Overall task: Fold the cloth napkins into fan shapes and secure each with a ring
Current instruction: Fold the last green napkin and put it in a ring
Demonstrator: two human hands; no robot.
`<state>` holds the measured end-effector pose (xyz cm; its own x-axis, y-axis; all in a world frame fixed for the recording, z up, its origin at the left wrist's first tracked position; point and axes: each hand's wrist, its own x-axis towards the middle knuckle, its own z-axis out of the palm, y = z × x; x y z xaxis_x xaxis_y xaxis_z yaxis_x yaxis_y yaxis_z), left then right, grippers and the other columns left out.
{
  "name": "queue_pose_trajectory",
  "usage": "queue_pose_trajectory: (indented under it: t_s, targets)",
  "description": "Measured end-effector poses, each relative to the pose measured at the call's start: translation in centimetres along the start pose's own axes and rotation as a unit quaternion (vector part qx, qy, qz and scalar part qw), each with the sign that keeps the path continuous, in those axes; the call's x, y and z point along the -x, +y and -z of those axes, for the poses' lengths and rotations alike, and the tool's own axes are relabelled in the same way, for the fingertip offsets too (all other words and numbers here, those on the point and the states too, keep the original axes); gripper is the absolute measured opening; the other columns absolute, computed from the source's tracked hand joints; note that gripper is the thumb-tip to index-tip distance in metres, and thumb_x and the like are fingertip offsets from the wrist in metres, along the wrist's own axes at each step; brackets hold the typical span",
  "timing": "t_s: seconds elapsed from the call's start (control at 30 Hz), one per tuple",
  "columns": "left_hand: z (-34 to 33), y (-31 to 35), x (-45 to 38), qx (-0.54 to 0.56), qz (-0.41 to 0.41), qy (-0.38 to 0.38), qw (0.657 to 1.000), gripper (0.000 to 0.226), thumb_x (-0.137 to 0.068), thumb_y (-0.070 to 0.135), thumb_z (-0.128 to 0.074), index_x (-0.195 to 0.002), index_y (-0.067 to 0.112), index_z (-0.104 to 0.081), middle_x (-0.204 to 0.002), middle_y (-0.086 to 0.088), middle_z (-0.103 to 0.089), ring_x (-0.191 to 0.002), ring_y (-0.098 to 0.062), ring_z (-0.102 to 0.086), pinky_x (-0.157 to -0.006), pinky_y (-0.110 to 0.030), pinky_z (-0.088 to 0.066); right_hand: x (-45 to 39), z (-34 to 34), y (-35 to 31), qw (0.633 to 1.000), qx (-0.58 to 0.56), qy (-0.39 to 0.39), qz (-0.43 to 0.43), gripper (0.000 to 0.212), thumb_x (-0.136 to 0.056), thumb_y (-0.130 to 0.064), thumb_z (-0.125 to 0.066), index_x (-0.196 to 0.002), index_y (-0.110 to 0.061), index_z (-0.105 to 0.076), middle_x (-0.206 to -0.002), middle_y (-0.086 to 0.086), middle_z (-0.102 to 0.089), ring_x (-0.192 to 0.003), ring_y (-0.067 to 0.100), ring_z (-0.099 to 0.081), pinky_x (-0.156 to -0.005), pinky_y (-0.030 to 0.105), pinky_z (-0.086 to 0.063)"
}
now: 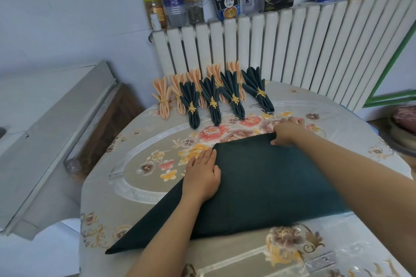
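Bright, even daylight — soft shadows, edges warped.

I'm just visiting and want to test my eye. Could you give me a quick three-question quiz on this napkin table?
1. True or false: the dark napkin under the hands is already in a ring.
2. How many finished dark napkins stand in the row?
3. Which hand pinches the cloth's far edge: A left hand, B right hand?

Key: 1 false, it lies spread flat. 2 four. 3 B; the left presses flat on the cloth.
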<state>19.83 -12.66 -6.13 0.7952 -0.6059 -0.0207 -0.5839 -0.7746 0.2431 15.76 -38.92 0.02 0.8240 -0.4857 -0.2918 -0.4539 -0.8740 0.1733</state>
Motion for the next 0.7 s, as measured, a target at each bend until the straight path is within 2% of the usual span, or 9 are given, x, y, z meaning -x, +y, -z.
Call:
queue_pose_trajectory:
  t_s: [0.1,0.17,0.23,0.3,0.37,0.43,0.57,0.7]
  targets:
    - [0.1,0.0,0.0,0.000,0.000,-0.001,1.000,0.054,-0.101,0.031,-0.018,-0.153,0.023,-0.008,-0.160,0.008,-0.003,-0.146,-0.005,0.001,-0.119,-0.031,0.004,1.4,0.3,0.5,0.998,0.024,0.058,-0.013,0.024,-0.090,-0.029,-0.050,-0.112,-0.021,-0.055,-0.126,0.007,-0.052,-0.123,0.028,-0.036,-0.106,0.047,-0.022]
    - [0.1,0.0,-0.1,-0.001,0.001,0.000,1.000,0.054,-0.101,0.031,-0.019,-0.153,0.022,-0.009,-0.160,0.008,-0.004,-0.146,-0.006,0.000,-0.119,-0.031,0.003,2.9,0.9,0.4,0.995,0.012,0.094,-0.031,0.009,-0.086,-0.019,-0.048,-0.093,-0.022,-0.053,-0.106,0.004,-0.059,-0.111,0.024,-0.045,-0.104,0.044,-0.024]
    - [0.2,0.0,-0.1,-0.002,0.002,0.000,1.000,0.054,-0.101,0.031,-0.019,-0.153,0.022,-0.009,-0.160,0.008,-0.004,-0.146,-0.006,-0.001,-0.119,-0.032,0.002,5.0,1.2,0.0,0.991,-0.012,0.124,-0.042,0.007,-0.084,-0.016,-0.049,-0.086,-0.021,-0.053,-0.090,0.001,-0.059,-0.100,0.022,-0.052,-0.102,0.041,-0.027]
    - [0.2,0.0,0.0,-0.004,0.001,-0.002,1.000,0.054,-0.101,0.031,-0.019,-0.153,0.022,-0.010,-0.160,0.007,-0.005,-0.146,-0.006,-0.001,-0.119,-0.032,0.001,7.4,1.1,-0.7,0.986,-0.067,0.150,-0.036,0.007,-0.084,-0.017,-0.052,-0.085,-0.020,-0.059,-0.079,-0.002,-0.059,-0.086,0.021,-0.055,-0.091,0.035,-0.037]
    - [0.2,0.1,0.1,-0.004,0.000,-0.004,1.000,0.053,-0.101,0.031,-0.019,-0.153,0.022,-0.010,-0.160,0.007,-0.005,-0.146,-0.007,-0.001,-0.120,-0.033,0.001,9.7,0.5,-1.6,0.974,-0.151,0.167,-0.017,0.012,-0.085,-0.023,-0.058,-0.093,-0.019,-0.066,-0.082,0.000,-0.063,-0.080,0.020,-0.059,-0.071,0.028,-0.043]
    - [0.2,0.2,0.2,0.001,-0.002,-0.003,1.000,0.053,-0.102,0.032,-0.019,-0.153,0.021,-0.011,-0.160,0.006,-0.006,-0.146,-0.007,-0.001,-0.120,-0.033,0.001,11.9,-0.4,-2.9,0.959,-0.223,0.172,0.005,0.016,-0.087,-0.027,-0.061,-0.099,-0.020,-0.068,-0.091,0.000,-0.067,-0.082,0.018,-0.060,-0.065,0.026,-0.044]
    - [0.4,0.3,0.3,0.017,-0.008,0.006,1.000,0.053,-0.102,0.036,-0.019,-0.153,0.020,-0.015,-0.160,0.005,-0.009,-0.146,-0.008,-0.002,-0.120,-0.035,0.002,14.8,-3.3,-5.3,0.924,-0.342,0.169,0.025,0.020,-0.086,-0.031,-0.065,-0.104,-0.023,-0.070,-0.100,-0.006,-0.069,-0.093,0.013,-0.061,-0.079,0.028,-0.049]
    - [0.4,0.3,0.6,0.027,-0.028,0.033,0.999,0.053,-0.103,0.038,-0.020,-0.152,0.019,-0.017,-0.160,0.004,-0.013,-0.146,-0.007,-0.003,-0.119,-0.033,0.007,16.5,-6.6,-7.6,0.907,-0.361,0.211,0.054,0.017,-0.087,-0.034,-0.063,-0.100,-0.028,-0.071,-0.098,-0.013,-0.069,-0.097,0.010,-0.058,-0.084,0.025,-0.045]
